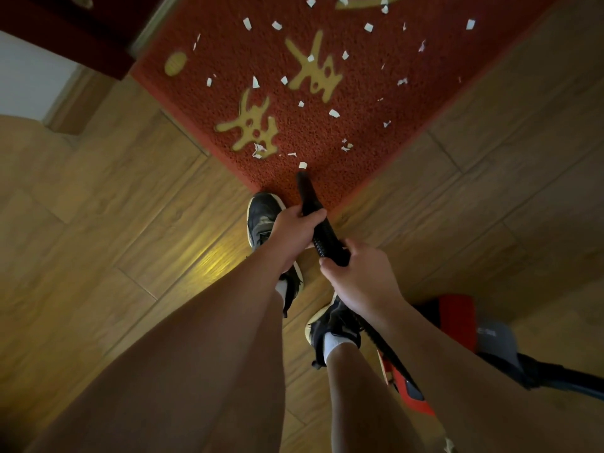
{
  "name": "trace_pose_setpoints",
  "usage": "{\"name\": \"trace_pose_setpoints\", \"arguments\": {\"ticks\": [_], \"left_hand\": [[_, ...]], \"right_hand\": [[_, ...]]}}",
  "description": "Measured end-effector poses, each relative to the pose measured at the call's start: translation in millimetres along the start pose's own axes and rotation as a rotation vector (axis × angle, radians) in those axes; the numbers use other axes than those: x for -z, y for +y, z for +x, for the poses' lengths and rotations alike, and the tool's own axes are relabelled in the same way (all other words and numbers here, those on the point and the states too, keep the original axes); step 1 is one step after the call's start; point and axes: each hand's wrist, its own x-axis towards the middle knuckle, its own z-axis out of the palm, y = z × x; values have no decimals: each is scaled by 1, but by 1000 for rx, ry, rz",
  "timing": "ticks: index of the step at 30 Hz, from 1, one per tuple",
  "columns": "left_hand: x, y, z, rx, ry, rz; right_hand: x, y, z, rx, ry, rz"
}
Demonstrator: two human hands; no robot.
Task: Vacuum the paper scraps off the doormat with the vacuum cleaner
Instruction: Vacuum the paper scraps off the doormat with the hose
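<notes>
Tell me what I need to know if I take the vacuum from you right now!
Hands: left hand grips the black nozzle; right hand grips the ribbed hose behind it.
Nozzle tip is over the near corner of the doormat, just short of the nearest scrap.
Vacuum cleaner body is on the floor, right.
Done: nothing that shows.
Left: paper scraps all over the mat.

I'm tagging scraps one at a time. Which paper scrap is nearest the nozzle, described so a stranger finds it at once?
Start at the red doormat with gold characters and find its corner by the person's shoes. The black vacuum nozzle points onto the mat there; the paper scrap is the small white squarish piece just beyond its tip, nearer that corner than any other.
</notes>
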Motion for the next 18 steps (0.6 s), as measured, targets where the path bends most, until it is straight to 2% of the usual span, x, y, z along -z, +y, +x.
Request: {"name": "trace_pose_setpoints", "arguments": {"ticks": [8, 18], "left_hand": [[10, 9, 8, -34, -50, -4], [20, 25, 16, 26, -78, -106]], "right_hand": [[-4, -9, 5, 2, 27, -8], [-4, -21, 14, 20, 53, -32]]}}
